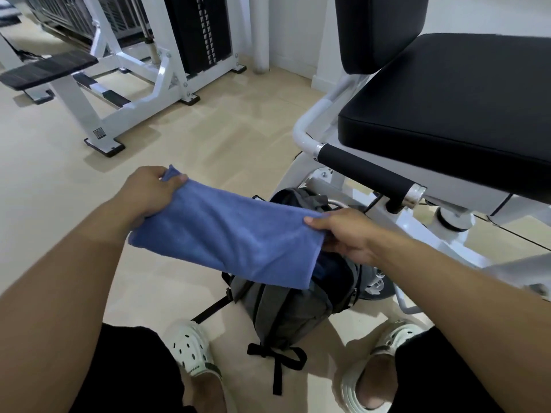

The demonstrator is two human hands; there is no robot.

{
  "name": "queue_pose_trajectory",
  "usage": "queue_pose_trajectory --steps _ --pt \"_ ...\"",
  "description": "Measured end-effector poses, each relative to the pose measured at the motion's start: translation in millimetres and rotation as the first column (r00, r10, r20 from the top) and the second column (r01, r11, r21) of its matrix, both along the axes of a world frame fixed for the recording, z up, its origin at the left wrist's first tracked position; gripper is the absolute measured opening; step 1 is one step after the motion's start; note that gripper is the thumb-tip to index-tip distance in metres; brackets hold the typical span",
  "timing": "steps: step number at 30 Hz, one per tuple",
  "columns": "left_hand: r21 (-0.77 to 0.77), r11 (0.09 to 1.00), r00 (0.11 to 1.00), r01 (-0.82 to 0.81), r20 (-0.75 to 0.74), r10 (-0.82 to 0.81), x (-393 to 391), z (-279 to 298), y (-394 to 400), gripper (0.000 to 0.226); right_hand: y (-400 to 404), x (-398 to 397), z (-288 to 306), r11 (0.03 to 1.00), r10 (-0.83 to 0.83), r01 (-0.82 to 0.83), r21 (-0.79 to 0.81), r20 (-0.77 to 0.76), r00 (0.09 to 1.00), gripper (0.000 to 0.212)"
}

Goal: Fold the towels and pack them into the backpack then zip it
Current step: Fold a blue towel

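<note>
A blue towel (229, 234), folded into a long band, hangs stretched in the air between my hands. My left hand (149, 192) pinches its far left corner, thumb on top. My right hand (343, 234) grips its right end, fingers tucked under the cloth. Directly below the towel a grey backpack (286, 308) lies on the floor between my feet, its top pointing away from me. The towel hides the backpack's middle, where dark blue fabric shows at the edge. Its black straps (277, 362) trail toward me.
A white exercise machine with a black padded seat (447, 105) and a black foam handle (363, 171) stands close on the right, its base just beyond the backpack. A white bench frame (98, 93) stands at the back left. Beige floor (208, 144) lies between them.
</note>
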State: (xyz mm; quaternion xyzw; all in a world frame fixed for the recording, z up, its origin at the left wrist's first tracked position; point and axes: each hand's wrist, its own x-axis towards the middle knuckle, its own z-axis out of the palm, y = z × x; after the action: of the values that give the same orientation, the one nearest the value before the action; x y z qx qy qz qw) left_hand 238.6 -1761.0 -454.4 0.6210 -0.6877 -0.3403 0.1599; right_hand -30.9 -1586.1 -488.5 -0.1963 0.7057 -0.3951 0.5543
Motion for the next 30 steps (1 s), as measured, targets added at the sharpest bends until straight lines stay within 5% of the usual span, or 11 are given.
queue_pose_trajectory --steps 3,6,12,15,19,25,30 --pt "0.117 0.991 0.994 -0.067 -0.079 0.076 -0.6 -1.0 -0.5 0.047 -3.4 1.1 -9.0 0.960 -0.260 0.265 -0.087 0.066 0.963 0.013" --pt "0.229 0.965 0.984 -0.124 -0.093 0.149 -1.1 -1.3 -2.3 0.055 -4.2 -1.2 -12.4 0.941 -0.328 0.317 -0.118 -0.090 0.940 0.022" --pt "0.307 0.946 0.993 0.106 -0.084 -0.084 -11.4 -4.5 16.3 0.046 -2.0 0.2 -10.3 0.995 -0.095 0.065 -0.076 -0.504 0.859 0.022" --pt "0.285 0.937 0.975 0.204 -0.141 -0.169 -23.9 -0.9 34.1 0.036 -4.5 9.0 -5.6 0.998 -0.042 0.009 -0.067 -0.507 0.861 0.015" --pt "0.117 0.963 0.958 0.244 -0.183 -0.221 -47.4 8.3 62.9 0.028 -0.8 22.9 10.7 0.958 -0.126 -0.016 -0.285 -0.471 0.873 0.017" --pt "0.141 0.954 0.883 0.266 -0.432 -0.182 -68.8 21.0 95.2 0.030 -0.3 44.0 22.9 0.902 -0.147 -0.129 -0.412 -0.574 0.806 0.031" --pt "0.157 0.953 0.864 0.261 -0.479 -0.157 -76.3 21.3 104.3 0.035 2.5 60.5 31.1 0.859 -0.086 -0.194 -0.473 -0.508 0.857 0.031"
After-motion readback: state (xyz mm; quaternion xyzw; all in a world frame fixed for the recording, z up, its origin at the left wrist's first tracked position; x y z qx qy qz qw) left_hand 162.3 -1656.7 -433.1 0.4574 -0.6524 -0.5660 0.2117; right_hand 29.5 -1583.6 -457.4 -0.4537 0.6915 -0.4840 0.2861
